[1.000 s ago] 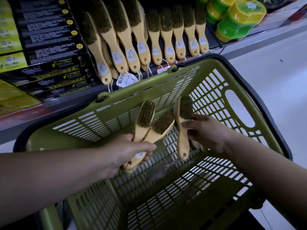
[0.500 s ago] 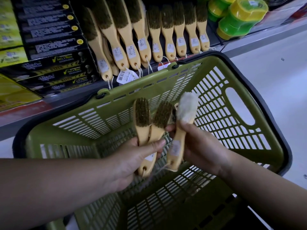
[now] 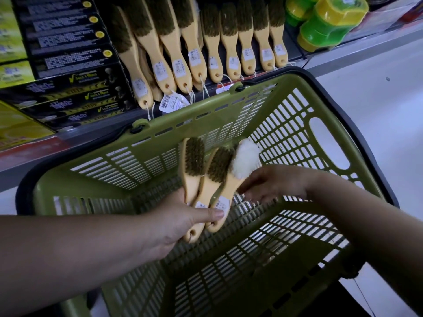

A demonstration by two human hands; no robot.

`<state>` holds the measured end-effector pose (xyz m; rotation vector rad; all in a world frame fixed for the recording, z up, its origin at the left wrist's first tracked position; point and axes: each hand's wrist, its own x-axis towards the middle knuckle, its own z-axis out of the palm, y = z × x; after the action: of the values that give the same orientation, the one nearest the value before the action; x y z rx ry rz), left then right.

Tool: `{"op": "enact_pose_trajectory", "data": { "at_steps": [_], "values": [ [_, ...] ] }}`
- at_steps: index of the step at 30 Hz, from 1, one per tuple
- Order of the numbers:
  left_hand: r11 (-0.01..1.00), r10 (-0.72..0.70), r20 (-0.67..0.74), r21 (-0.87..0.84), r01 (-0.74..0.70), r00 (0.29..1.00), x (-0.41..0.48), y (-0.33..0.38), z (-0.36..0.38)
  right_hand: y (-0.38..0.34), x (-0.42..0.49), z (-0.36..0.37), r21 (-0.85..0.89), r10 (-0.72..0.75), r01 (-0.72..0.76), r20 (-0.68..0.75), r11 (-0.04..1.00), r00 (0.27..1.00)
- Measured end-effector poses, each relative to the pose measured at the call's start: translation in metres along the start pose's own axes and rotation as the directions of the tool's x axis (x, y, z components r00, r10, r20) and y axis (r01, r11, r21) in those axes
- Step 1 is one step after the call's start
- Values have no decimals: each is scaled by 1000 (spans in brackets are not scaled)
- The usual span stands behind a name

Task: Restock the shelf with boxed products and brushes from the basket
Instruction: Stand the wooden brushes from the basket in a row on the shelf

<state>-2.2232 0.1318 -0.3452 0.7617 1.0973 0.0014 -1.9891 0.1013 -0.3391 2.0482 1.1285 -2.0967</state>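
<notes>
Over the green basket (image 3: 240, 106), my left hand (image 3: 176, 223) grips three wooden-handled brushes fanned upward. Two have dark bristles (image 3: 194, 156), and the rightmost, the white-bristled brush (image 3: 245, 160), lies under my thumb. My right hand (image 3: 274, 181) hovers just right of the white brush's handle with fingers loosely bent; it holds nothing that I can see. On the shelf beyond the basket hang several matching brushes (image 3: 192, 56) with price tags.
Black and yellow boxed products (image 3: 68, 65) are stacked on the shelf to the left of the brushes. Green and yellow plastic containers (image 3: 327, 21) sit at the shelf's right. The pale floor (image 3: 370, 99) lies to the right of the basket.
My right hand passed the third brush, turned white side up, to my left hand and let go. My left hand now holds all three, raised slightly.
</notes>
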Motion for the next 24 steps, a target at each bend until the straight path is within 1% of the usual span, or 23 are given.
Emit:
{"op": "enact_pose_trajectory", "data": {
  "at_steps": [1,2,3,4,5,6,8,10,11,12,13,14,15,16,17,18,19,21,23,24],
  "values": [
    [1000,-14,-19,12,14,1000,1,-3,-1,6,11,-11,-235,44,-69,-107,970,993],
    [999,-24,-38,21,25,999,1,-6,-3,12,23,-19,-402,62,-159,-244,902,968],
    [999,-29,-57,30,30,998,1,-9,-5,20,37,-24,-456,70,-246,-369,855,927],
    [999,-32,-72,39,35,997,1,-11,-6,25,48,-25,-419,86,-292,-444,860,892],
    [998,-37,-83,48,41,996,1,-12,-7,32,60,-23,-373,103,-310,-481,874,870],
    [997,-44,-89,55,49,995,1,-14,-8,36,69,-19,-361,115,-322,-492,875,863],
    [996,-56,-95,66,63,994,-1,-15,-9,43,84,-8,-394,106,-339,-506,854,856],
    [995,-48,-72,82,53,996,-6,-14,-8,45,85,-1,-386,115,-373,-549,844,828],
    [995,-37,-51,90,42,998,-9,-13,-5,44,80,-2,-412,116,-373,-528,831,841],
    [995,-24,-29,96,26,999,-12,-11,-3,42,72,-3,-393,131,-343,-476,853,870],
    [995,-1,-9,95,2,1000,-15,-7,0,39,62,-6,-324,135,-288,-420,901,898],
    [996,37,12,84,-38,999,-18,-1,3,35,47,-8,-136,135,-196,-362,971,922],
    [994,86,27,67,-88,996,-21,7,5,28,31,-9,128,117,-80,-306,988,945],
    [989,137,34,49,-139,990,-23,17,7,19,12,-9,371,74,29,-262,928,962],
    [982,182,36,35,-184,983,-25,26,8,13,-6,-8,547,8,114,-216,829,976],
    [974,223,39,23,-224,974,-28,35,9,7,-21,-8,646,-64,173,-190,744,980],
    [965,262,42,10,-263,964,-31,44,10,1,-35,-8,689,-134,222,-180,689,975],
    [944,331,34,-27,-330,943,-37,59,8,-12,-59,-12,699,-270,324,-191,638,944],
    [923,378,-9,-78,-378,926,-41,72,5,-26,-74,-20,667,-357,407,-221,624,908],
    [910,401,-36,-98,-402,916,-42,78,1,-35,-77,-23,641,-377,435,-237,632,896]
  ]
}}
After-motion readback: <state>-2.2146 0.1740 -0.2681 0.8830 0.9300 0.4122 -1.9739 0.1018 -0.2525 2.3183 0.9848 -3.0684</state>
